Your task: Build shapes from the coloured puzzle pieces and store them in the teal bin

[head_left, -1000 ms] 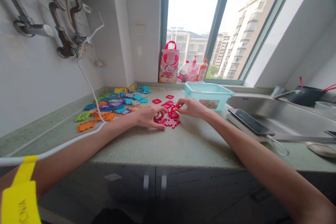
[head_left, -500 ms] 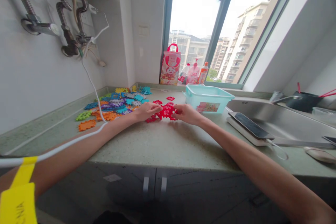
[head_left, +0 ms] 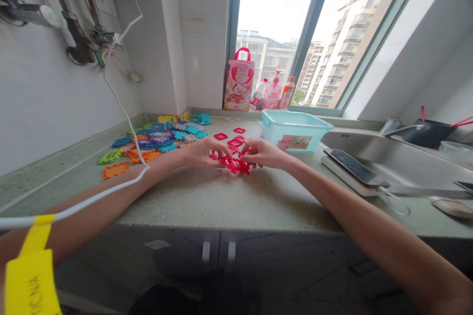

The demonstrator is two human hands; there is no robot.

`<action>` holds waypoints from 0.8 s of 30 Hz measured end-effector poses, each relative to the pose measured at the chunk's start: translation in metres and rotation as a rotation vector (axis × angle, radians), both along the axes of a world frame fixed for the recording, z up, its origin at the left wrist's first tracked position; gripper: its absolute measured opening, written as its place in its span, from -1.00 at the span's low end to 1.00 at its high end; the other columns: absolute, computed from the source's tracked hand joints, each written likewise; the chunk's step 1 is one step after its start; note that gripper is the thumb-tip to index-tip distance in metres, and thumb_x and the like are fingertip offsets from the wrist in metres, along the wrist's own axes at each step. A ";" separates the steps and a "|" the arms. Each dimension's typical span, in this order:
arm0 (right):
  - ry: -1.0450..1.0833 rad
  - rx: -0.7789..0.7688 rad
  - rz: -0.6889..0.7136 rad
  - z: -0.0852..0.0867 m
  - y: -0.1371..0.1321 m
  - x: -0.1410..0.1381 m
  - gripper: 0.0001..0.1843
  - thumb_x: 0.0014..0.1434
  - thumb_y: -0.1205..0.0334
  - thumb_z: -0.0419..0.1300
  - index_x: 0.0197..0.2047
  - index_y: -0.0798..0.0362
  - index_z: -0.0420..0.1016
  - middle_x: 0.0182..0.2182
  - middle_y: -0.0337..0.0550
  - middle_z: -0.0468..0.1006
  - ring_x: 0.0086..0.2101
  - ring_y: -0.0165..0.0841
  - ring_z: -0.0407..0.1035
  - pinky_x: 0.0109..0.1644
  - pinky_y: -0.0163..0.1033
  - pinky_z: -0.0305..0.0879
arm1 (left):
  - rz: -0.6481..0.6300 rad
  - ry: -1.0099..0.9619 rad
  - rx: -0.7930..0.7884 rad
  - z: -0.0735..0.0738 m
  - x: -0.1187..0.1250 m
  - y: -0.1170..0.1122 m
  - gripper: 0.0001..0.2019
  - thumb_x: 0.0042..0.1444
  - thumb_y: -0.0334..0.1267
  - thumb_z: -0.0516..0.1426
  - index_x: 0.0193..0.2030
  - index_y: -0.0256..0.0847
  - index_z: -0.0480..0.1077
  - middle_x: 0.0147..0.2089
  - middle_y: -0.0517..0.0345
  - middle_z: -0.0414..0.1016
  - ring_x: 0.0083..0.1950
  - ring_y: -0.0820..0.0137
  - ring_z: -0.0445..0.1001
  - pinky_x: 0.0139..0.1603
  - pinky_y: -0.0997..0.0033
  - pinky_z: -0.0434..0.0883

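Observation:
Between both hands, just above the counter, are joined red interlocking puzzle pieces (head_left: 235, 164) with notched edges and cut-out shapes. My left hand (head_left: 207, 152) pinches their left side with thumb and fingers. On the right side, my right hand (head_left: 261, 152) grips them with curled fingers. Loose red pieces (head_left: 235, 142) lie on the counter just behind, with a further red piece (head_left: 239, 130) beyond them. A pile of blue, purple, grey, orange and green pieces (head_left: 158, 138) spreads behind my left forearm.
A turquoise plastic bin (head_left: 314, 130) stands right of my hands. Beyond it are a steel sink (head_left: 391, 167) and a phone (head_left: 351, 167) on a white block at its edge. A white cable (head_left: 125, 113) hangs down across my left forearm. Bottles and a bag (head_left: 238, 86) line the windowsill.
The red pieces have been lowered slightly toward me and tilted flatter in both hands. More loose red pieces show behind them. The camera view has shifted a little.

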State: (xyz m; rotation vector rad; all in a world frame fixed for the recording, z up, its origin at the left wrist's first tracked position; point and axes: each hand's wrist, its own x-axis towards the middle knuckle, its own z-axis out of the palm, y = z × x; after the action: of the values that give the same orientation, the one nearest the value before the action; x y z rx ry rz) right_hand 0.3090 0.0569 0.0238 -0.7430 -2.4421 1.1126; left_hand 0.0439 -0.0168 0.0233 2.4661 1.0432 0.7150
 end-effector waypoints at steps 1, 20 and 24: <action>-0.013 0.008 0.020 0.000 -0.001 0.000 -0.67 0.18 -0.02 0.40 -0.20 0.11 0.62 -0.52 -0.23 0.59 -0.54 -0.43 0.44 -0.58 -0.42 0.25 | -0.008 0.011 -0.001 -0.001 0.000 0.001 -0.79 0.16 -0.16 0.34 -0.09 -0.14 0.69 -0.24 0.08 0.70 -0.24 0.33 0.60 -0.18 0.39 0.44; -0.028 0.048 0.189 0.000 0.004 0.005 -0.61 0.18 0.04 0.43 0.00 0.09 0.76 -0.33 -0.14 0.72 -0.40 -0.34 0.55 -0.34 -0.29 0.52 | -0.026 0.032 -0.046 -0.006 -0.005 0.010 -0.75 0.16 -0.02 0.39 -0.18 -0.14 0.72 -0.27 0.06 0.66 -0.30 0.38 0.55 -0.30 0.45 0.39; -0.031 0.094 0.183 -0.003 0.005 0.004 -0.68 0.18 0.09 0.41 -0.05 0.06 0.77 -0.38 -0.19 0.70 -0.41 -0.36 0.54 -0.32 -0.31 0.50 | -0.008 0.039 -0.072 -0.004 -0.003 0.008 -0.79 0.15 -0.06 0.40 -0.24 -0.16 0.72 -0.36 0.12 0.67 -0.36 0.41 0.53 -0.34 0.47 0.35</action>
State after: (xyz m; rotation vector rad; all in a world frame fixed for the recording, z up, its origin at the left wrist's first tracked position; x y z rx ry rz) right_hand 0.3129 0.0621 0.0213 -0.5205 -2.6110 1.0487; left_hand 0.0406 -0.0090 0.0191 2.4305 1.0542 0.6190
